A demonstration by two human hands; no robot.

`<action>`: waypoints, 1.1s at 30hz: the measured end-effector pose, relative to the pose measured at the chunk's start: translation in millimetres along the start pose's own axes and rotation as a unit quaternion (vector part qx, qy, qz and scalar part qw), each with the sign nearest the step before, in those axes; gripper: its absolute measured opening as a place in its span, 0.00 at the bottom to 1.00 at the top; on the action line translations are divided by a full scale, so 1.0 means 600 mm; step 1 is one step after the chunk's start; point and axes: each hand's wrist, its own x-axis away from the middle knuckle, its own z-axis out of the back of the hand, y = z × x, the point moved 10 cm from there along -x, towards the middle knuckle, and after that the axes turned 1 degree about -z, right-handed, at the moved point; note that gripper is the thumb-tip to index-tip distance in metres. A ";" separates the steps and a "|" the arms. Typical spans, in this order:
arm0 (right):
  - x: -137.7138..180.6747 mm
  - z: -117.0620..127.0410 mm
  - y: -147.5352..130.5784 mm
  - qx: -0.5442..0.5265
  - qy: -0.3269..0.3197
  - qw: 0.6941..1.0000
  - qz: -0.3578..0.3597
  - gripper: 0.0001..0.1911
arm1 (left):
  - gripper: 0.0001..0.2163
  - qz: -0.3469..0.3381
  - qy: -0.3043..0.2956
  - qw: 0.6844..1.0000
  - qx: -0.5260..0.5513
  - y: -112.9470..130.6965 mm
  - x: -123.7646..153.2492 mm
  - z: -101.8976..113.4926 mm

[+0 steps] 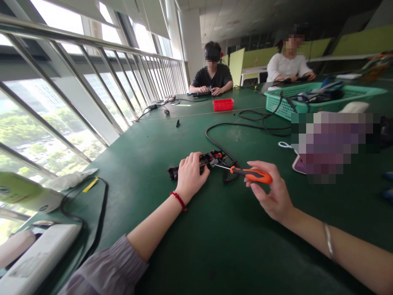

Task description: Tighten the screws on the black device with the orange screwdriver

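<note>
My left hand [190,174] is wrapped over a long black device with its inner parts bare [173,173], pressing it to the green table. Wires and red and grey parts show at the device's right end. In my right hand [274,192] is an orange and black screwdriver [254,175], held by its handle between thumb and fingers. Its thin shaft points left, and the tip meets or nearly meets the grey part at the device's open end. A black cord [215,141] runs from near that end across the table.
A red tray [223,105] and a green basket [276,102] holding tools and cords stand farther back. A small black piece [178,123] lies beyond my left hand. At left are a green bottle [23,190] and a white box [46,256]. Two people sit across the table.
</note>
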 end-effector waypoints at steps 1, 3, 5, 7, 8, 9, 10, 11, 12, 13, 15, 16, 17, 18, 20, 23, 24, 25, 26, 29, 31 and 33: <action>0.001 0.000 0.003 -0.011 -0.004 1.000 -0.004 0.18 | 0.13 0.000 0.000 1.000 0.000 0.000 0.000 0.000; 0.003 0.000 0.009 -0.033 -0.009 0.999 -0.014 0.17 | 0.12 0.000 0.000 1.000 0.001 0.000 0.000 0.000; 0.004 0.000 0.012 -0.045 -0.013 0.999 -0.023 0.17 | 0.12 0.000 0.001 1.000 0.002 -0.001 0.000 0.000; 0.001 0.001 0.003 -0.035 -0.017 0.999 -0.011 0.17 | 0.11 -0.001 0.004 1.000 0.003 -0.001 0.000 0.000; -0.001 0.001 -0.005 -0.023 -0.020 1.000 0.004 0.17 | 0.11 -0.002 0.006 1.000 0.003 -0.001 0.000 0.000; -0.003 0.001 -0.016 -0.009 -0.025 0.999 0.024 0.16 | 0.11 -0.004 0.007 1.000 0.002 -0.001 0.000 0.001; -0.004 -0.001 -0.027 0.004 -0.030 0.999 0.043 0.17 | 0.11 -0.005 0.008 1.000 0.002 0.000 0.000 0.001; -0.005 -0.003 -0.038 0.019 -0.037 0.997 0.065 0.17 | 0.11 -0.005 0.008 1.000 0.002 0.000 0.000 0.001; -0.005 -0.007 -0.047 0.037 -0.047 0.994 0.086 0.18 | 0.11 -0.005 0.008 1.000 0.003 0.000 0.000 0.001; -0.003 -0.012 -0.055 0.056 -0.058 0.991 0.106 0.18 | 0.11 -0.004 0.007 1.000 0.004 0.000 0.000 0.001; 0.000 -0.021 -0.060 0.086 -0.078 0.985 0.126 0.19 | 0.11 -0.002 0.005 1.000 0.006 -0.001 0.000 0.000; 0.000 -0.022 -0.057 0.090 -0.082 0.985 0.124 0.18 | 0.11 -0.002 0.005 1.000 0.006 -0.001 0.000 0.000; 0.000 -0.022 -0.052 0.088 -0.083 0.986 0.113 0.17 | 0.11 -0.001 0.006 1.000 0.007 0.000 0.001 0.001; -0.001 -0.021 -0.043 0.079 -0.083 0.989 0.094 0.15 | 0.11 -0.001 0.006 1.000 0.007 0.000 0.001 0.001; -0.004 -0.015 -0.023 0.051 -0.072 0.995 0.043 0.13 | 0.12 0.001 0.007 1.000 0.009 0.000 0.001 0.002; -0.006 -0.004 -0.006 0.019 -0.039 0.999 -0.002 0.14 | 0.13 0.007 0.005 1.000 0.013 -0.002 0.001 0.002; -0.006 0.000 -0.006 0.016 -0.024 1.000 0.001 0.15 | 0.13 0.008 0.004 1.000 0.014 -0.003 0.001 0.003; -0.005 0.003 -0.009 0.021 -0.009 1.000 0.011 0.17 | 0.13 0.009 0.004 1.000 0.014 -0.003 0.001 0.003; -0.004 0.005 -0.014 0.028 0.004 0.999 0.027 0.19 | 0.13 0.010 0.004 1.000 0.015 -0.003 0.001 0.003; -0.001 0.010 -0.030 0.044 0.030 0.996 0.071 0.22 | 0.13 0.008 0.004 1.000 0.014 -0.003 0.001 0.004; 0.000 0.010 -0.033 0.046 0.029 0.995 0.080 0.22 | 0.13 0.007 0.006 1.000 0.013 -0.002 0.001 0.004; -0.001 0.003 -0.027 0.044 0.002 0.997 0.063 0.18 | 0.13 0.007 0.008 1.000 0.012 -0.002 0.001 0.004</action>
